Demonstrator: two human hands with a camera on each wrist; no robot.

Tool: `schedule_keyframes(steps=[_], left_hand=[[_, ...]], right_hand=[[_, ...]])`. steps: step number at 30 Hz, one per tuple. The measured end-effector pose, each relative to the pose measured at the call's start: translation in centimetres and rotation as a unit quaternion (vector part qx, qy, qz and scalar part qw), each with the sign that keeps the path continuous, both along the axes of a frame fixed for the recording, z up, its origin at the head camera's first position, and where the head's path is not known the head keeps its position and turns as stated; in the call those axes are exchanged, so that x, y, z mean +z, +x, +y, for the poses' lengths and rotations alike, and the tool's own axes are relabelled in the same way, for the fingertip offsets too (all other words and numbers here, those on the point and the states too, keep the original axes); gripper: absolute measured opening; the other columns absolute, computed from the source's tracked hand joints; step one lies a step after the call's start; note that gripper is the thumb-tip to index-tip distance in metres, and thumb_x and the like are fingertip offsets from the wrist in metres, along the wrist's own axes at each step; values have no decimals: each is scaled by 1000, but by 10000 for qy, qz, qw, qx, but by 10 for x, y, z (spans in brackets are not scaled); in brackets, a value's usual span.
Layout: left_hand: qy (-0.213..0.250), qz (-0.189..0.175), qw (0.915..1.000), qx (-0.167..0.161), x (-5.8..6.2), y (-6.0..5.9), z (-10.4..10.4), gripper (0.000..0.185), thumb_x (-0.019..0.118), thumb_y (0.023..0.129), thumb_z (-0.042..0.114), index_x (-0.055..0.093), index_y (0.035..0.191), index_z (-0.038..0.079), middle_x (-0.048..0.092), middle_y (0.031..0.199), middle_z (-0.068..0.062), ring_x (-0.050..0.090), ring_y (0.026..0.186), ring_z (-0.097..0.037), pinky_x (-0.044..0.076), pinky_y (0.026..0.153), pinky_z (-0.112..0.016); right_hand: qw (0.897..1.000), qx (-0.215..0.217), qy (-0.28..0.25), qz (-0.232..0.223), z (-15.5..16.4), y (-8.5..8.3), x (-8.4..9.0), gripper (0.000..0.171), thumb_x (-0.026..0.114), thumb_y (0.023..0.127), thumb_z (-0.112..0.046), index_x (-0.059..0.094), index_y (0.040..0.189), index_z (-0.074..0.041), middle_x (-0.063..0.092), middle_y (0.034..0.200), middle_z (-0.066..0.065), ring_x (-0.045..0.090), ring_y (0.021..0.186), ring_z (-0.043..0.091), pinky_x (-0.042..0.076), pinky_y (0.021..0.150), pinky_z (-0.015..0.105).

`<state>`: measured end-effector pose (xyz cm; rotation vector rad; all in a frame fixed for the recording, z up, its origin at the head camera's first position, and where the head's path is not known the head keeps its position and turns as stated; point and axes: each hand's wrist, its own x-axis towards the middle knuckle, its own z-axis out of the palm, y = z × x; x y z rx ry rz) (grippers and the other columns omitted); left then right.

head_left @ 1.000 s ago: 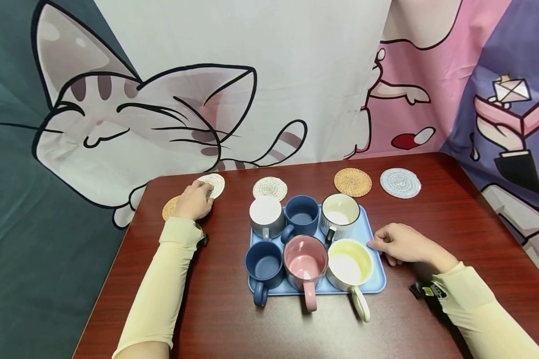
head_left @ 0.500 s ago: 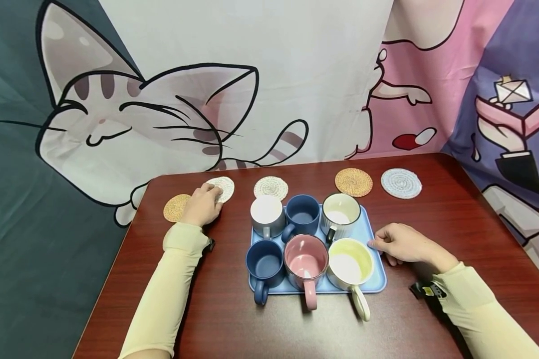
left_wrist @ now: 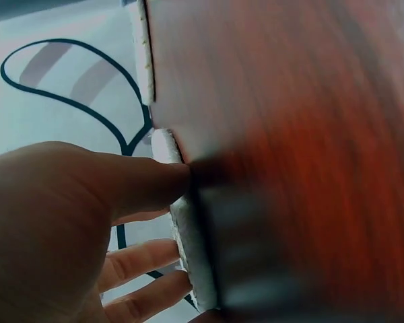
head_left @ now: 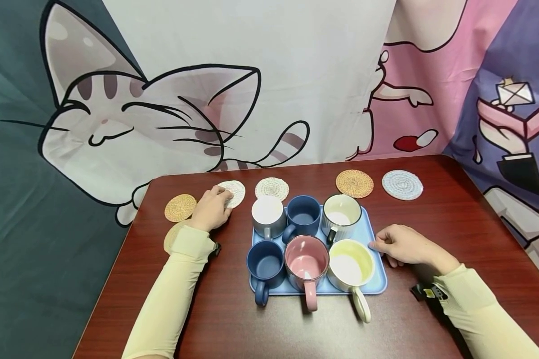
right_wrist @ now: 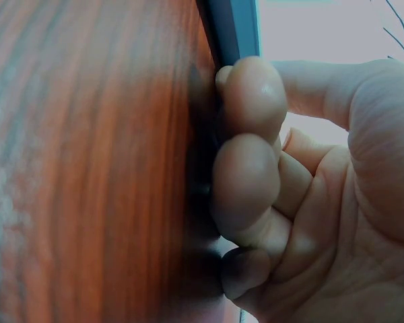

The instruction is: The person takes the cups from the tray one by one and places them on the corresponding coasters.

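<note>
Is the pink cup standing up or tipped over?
Standing up. The pink cup sits on the blue tray, its mouth facing upward and its inside visible.

The left hand (head_left: 212,214) has bare table (head_left: 215,309) behind it toward the person, but a tan coaster (head_left: 180,207) lies just to its left and the grey mug (head_left: 268,217) stands close on its right. Right of the right hand (head_left: 402,245) the tabletop is open; on its left the blue tray (head_left: 374,238), crowded with mugs, blocks the way, the yellow mug (head_left: 351,264) nearest.
</note>
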<state>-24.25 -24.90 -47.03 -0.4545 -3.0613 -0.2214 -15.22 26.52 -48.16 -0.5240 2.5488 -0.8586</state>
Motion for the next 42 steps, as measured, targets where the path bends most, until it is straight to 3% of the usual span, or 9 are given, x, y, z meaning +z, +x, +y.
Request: schedule_keyframes(steps=[17, 42], left_hand=[[79, 108, 9997, -194, -1, -1, 12, 35, 75, 89, 17, 69, 123, 10, 58, 138, -20, 58, 119, -45, 47, 107, -52], [188, -293, 9994, -68, -1, -10, 13, 40, 72, 92, 19, 65, 131, 10, 54, 143, -19, 53, 128, -43, 46, 109, -54]], right_hand=[[9998, 61, -66, 152, 0, 1, 2, 43, 66, 101, -33, 57, 62, -17, 53, 44, -11, 53, 39, 7, 43, 47, 24], [9999, 24, -40, 124, 1, 0, 0, 44, 65, 102, -34, 57, 62, -17, 53, 44, -10, 53, 39, 9, 43, 50, 24]])
